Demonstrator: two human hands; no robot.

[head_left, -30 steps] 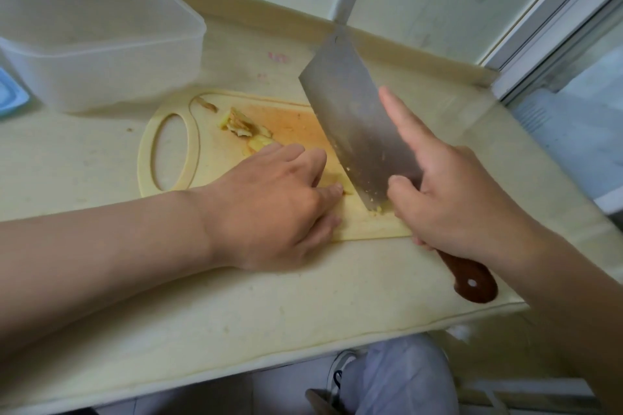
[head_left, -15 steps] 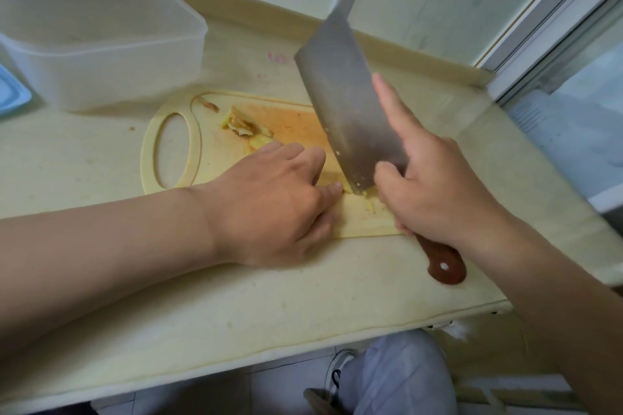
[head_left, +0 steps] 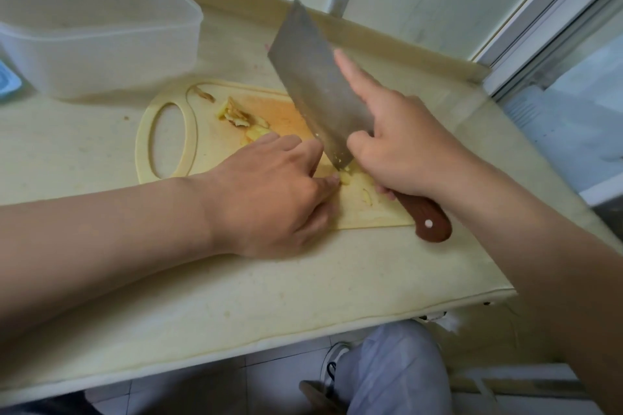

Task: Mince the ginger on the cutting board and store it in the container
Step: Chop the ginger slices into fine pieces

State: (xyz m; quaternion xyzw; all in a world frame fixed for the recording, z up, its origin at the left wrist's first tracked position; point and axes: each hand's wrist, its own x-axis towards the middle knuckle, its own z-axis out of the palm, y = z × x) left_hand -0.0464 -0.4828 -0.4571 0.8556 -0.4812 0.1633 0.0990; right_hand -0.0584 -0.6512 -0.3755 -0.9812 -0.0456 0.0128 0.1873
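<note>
A pale yellow cutting board [head_left: 209, 152] with an oval handle hole lies on the counter. Ginger peel and slices [head_left: 237, 114] sit near its far side, and small cut bits [head_left: 365, 195] lie by the blade. My right hand [head_left: 401, 148] grips the cleaver [head_left: 317, 84] by its brown wooden handle, index finger stretched along the blade's side. The blade's heel is down on the board. My left hand [head_left: 269, 199] rests knuckles up on the board, fingertips curled against the blade over a ginger piece that is mostly hidden. The translucent container [head_left: 97, 30] stands at the back left.
A blue lid [head_left: 6, 84] peeks in at the left edge beside the container. A wall and a window frame [head_left: 539, 10] close off the back and right. The counter's front edge [head_left: 269, 340] runs below my arms, with my leg and shoe under it.
The cleaver has come down and nearer to me, its heel now on the board beside my left fingertips. More cut ginger bits lie by the blade. My left hand stays put.
</note>
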